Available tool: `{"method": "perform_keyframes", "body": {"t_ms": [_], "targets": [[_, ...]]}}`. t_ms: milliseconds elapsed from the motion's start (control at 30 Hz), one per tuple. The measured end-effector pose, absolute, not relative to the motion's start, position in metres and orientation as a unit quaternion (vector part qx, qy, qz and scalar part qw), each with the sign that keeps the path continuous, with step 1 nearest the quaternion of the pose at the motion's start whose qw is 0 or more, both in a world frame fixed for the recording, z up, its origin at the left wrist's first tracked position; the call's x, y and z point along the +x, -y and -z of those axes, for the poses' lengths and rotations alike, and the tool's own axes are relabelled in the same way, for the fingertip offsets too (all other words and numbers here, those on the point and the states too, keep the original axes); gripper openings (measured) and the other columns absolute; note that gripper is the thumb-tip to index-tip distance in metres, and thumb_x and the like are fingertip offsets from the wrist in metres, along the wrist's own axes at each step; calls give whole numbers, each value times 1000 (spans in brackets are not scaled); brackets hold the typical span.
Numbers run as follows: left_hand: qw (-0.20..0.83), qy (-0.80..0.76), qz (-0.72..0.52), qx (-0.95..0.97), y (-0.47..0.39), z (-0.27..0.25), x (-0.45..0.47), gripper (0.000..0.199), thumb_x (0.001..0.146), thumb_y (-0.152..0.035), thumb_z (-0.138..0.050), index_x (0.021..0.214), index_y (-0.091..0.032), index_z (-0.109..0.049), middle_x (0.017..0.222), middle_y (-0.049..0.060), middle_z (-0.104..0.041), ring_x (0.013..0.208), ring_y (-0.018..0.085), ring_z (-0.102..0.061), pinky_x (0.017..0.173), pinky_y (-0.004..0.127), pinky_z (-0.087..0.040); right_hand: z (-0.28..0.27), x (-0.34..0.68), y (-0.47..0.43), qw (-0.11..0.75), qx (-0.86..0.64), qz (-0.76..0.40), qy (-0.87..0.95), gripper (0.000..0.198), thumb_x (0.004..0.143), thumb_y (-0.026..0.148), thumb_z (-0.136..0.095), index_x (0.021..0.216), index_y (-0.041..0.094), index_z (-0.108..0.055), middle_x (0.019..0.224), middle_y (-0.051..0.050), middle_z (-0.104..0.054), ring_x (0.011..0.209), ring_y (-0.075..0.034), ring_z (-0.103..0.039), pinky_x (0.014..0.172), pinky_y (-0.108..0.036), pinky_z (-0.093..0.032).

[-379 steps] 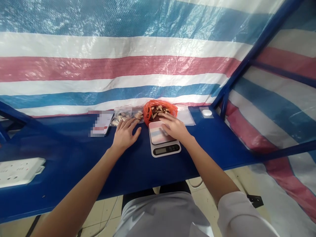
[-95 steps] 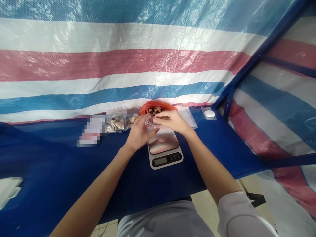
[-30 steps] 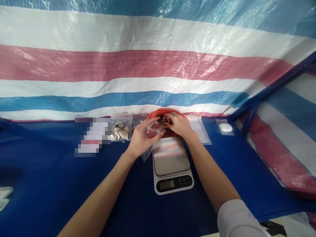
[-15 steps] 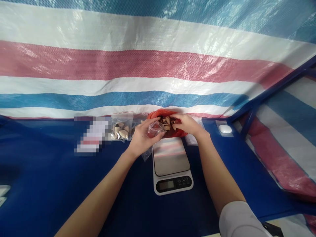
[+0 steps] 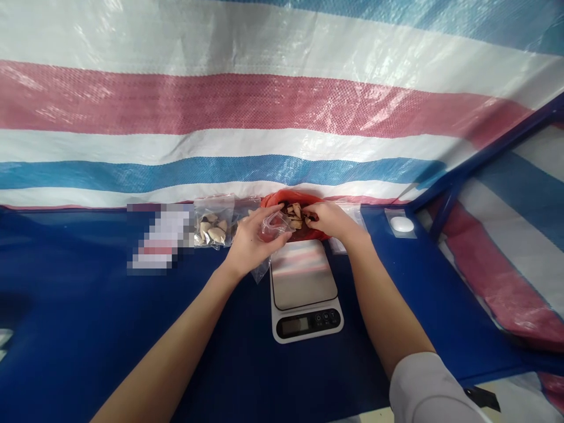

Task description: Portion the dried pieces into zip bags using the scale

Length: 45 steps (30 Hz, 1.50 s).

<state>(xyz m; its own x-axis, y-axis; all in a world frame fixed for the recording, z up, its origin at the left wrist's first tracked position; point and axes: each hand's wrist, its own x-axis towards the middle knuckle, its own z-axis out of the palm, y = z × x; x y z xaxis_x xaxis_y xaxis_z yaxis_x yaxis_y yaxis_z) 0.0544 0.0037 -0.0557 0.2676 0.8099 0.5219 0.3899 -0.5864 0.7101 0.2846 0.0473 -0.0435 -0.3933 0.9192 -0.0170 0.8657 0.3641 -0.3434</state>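
Note:
My left hand (image 5: 252, 239) is wrapped round a clear plastic bag (image 5: 274, 226), its mouth held toward the red bag. The red plastic bag (image 5: 284, 197) lies open behind the scale and holds dried brown slices (image 5: 294, 214). Reaching in from the right, my right hand (image 5: 325, 218) has its fingertips pinched together among the slices; a dark piece seems to be between them. Just in front of both hands is a kitchen scale (image 5: 303, 276) with a bare metal plate. Its display looks blank.
Left of my hands, a clear bag of pale slices (image 5: 214, 229) lies beside a blurred-out paper (image 5: 163, 235). Another clear packet (image 5: 348, 244) is behind my right wrist. A white oval object (image 5: 402, 224) sits farther right on the blue table (image 5: 110, 317). A striped sheet (image 5: 220, 106) hangs behind.
My right hand's fingers have closed over the slices in the red bag. My left hand keeps its hold on the clear bag. The whole view has shifted slightly.

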Motion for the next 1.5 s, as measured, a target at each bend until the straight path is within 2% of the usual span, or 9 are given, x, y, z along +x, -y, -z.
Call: {"method": "perform_keyframes", "body": {"t_ms": [333, 600, 800, 1000, 1200, 1367, 1500], "targets": [[223, -395, -458, 765, -2, 56, 56, 48, 82, -40, -75, 125, -19, -67, 116, 10, -76, 104, 26, -73, 96, 40, -57, 49, 290, -50, 150, -534, -164, 816, 26, 85, 13, -61, 105, 21, -77, 107, -5, -79, 91, -21, -70, 79, -28, -48], [225, -389, -460, 766, -2, 56, 56, 47, 83, -39, -75, 125, -18, -67, 118, 12, -75, 106, 27, -72, 98, 41, -56, 46, 279, -43, 82, -561, -105, 817, 20, 89, 25, -64, 103, 18, -77, 105, -10, -79, 92, -25, -70, 76, -31, -48], [230, -394, -456, 764, -3, 57, 56, 48, 83, -41, -75, 125, -19, -67, 120, 11, -75, 109, 27, -71, 100, 42, -56, 46, 270, -39, 55, -577, -65, 812, 27, 88, 15, -60, 110, 18, -76, 115, -13, -76, 106, -28, -68, 87, -32, -48], [228, -387, -461, 765, -3, 55, 57, 48, 83, -41, -75, 125, -19, -67, 118, 11, -75, 107, 26, -72, 98, 40, -56, 47, 275, -42, 96, -566, -97, 813, 29, 87, 12, -56, 105, 20, -78, 106, -9, -79, 95, -25, -71, 79, -30, -47], [229, -383, -462, 767, -3, 55, 55, 47, 83, -40, -75, 124, -19, -68, 117, 11, -75, 106, 26, -72, 98, 41, -56, 46, 277, -42, 104, -554, -116, 818, 35, 85, 10, -56, 110, 21, -77, 110, -8, -79, 95, -24, -71, 81, -29, -48], [230, -375, -469, 766, -2, 54, 56, 46, 83, -38, -75, 124, -18, -68, 119, 12, -75, 106, 27, -72, 99, 41, -56, 48, 268, -39, 55, -568, -76, 818, 35, 82, 7, -55, 109, 18, -76, 114, -11, -78, 105, -26, -70, 86, -31, -49], [236, -375, -472, 762, -2, 53, 57, 46, 84, -39, -75, 124, -18, -68, 120, 11, -74, 108, 27, -72, 101, 41, -55, 51, 266, -39, 54, -561, -75, 822, 38, 82, 7, -56, 114, 17, -74, 123, -11, -75, 115, -27, -66, 91, -32, -49]]}}
